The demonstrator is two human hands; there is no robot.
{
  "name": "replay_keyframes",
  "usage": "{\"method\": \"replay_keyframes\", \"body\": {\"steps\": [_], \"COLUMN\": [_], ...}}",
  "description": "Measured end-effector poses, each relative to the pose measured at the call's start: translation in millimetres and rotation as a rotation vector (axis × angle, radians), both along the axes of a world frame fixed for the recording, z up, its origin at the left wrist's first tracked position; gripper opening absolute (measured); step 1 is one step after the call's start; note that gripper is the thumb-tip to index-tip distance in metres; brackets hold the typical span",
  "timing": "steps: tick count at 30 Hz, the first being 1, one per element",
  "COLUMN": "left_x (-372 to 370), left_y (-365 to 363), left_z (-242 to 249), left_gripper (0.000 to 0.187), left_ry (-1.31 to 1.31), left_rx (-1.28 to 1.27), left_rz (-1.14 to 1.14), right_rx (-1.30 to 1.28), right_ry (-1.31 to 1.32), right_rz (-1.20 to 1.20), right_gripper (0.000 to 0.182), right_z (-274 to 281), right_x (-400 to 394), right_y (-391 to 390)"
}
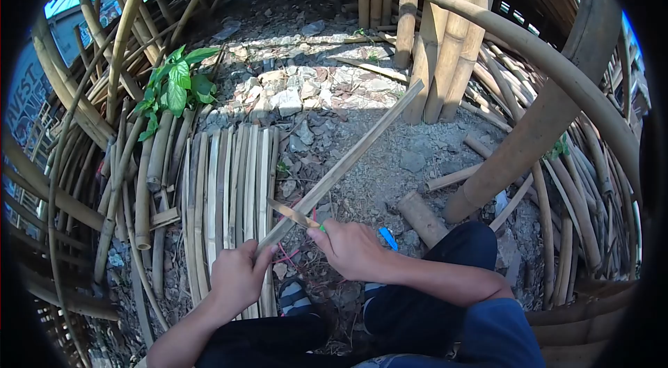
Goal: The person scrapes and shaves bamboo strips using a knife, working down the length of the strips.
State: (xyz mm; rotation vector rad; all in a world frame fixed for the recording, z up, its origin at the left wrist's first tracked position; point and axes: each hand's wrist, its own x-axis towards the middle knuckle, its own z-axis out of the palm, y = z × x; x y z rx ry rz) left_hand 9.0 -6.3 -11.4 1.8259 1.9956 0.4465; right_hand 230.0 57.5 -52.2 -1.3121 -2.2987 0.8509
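Note:
A long split bamboo strip [355,158] slants from the lower left up to the right in the head view. My left hand [236,276] is closed round its near end. My right hand [351,249] is closed on the handle of a knife, and the knife's blade [291,213] lies across the strip just beyond my left hand. Only a bit of the green handle shows at my fingers. Left of the strip, several bamboo slats [233,180] lie side by side on the ground, running under my left forearm.
Thick bamboo poles [456,34] stand at the upper right, and a bent pole [536,55] arches over that side. A short bamboo piece [422,218] and a blue object [388,238] lie right of my right hand. A leafy plant [179,77] grows at left.

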Motion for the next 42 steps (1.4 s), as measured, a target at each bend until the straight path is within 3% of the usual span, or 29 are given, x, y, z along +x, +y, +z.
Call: {"method": "replay_keyframes", "body": {"steps": [3,10,13,15,22,26,33,36,42], "left_x": [0,-3,-7,-7,0,-1,-9,-5,-4], "left_y": [0,-2,-6,-9,-6,-8,-12,-10,-8], "left_z": [2,-3,3,7,4,4,6,3,2], "left_gripper": [0.047,0.045,0.044,0.043,0.036,0.03,0.023,0.02,0.018], "left_ry": [-0.01,0.073,0.148,0.191,0.248,0.319,0.493,0.511,0.513], "left_rx": [0.052,0.165,0.144,0.117,0.213,0.279,0.357,0.356,0.413], "left_rz": [-0.026,-0.065,-0.05,-0.041,-0.065,-0.078,-0.08,-0.066,-0.082], "right_rx": [0.076,0.112,0.147,0.037,-0.026,-0.008,-0.028,-0.039,0.029], "right_ry": [0.004,-0.032,-0.043,-0.063,0.024,0.051,0.107,0.164,0.131], "right_rz": [0.012,-0.001,-0.146,-0.303,-0.036,-0.035,-0.24,-0.05,0.007], "right_gripper": [0.045,0.048,0.052,0.055,0.05,0.049,0.051,0.05,0.05], "right_z": [-3,-3,-8,-12,1,-6,-15,-4,-1], "right_x": [0,4,23,36,0,1,23,4,2], "right_y": [6,10,41,58,7,12,43,15,12]}}
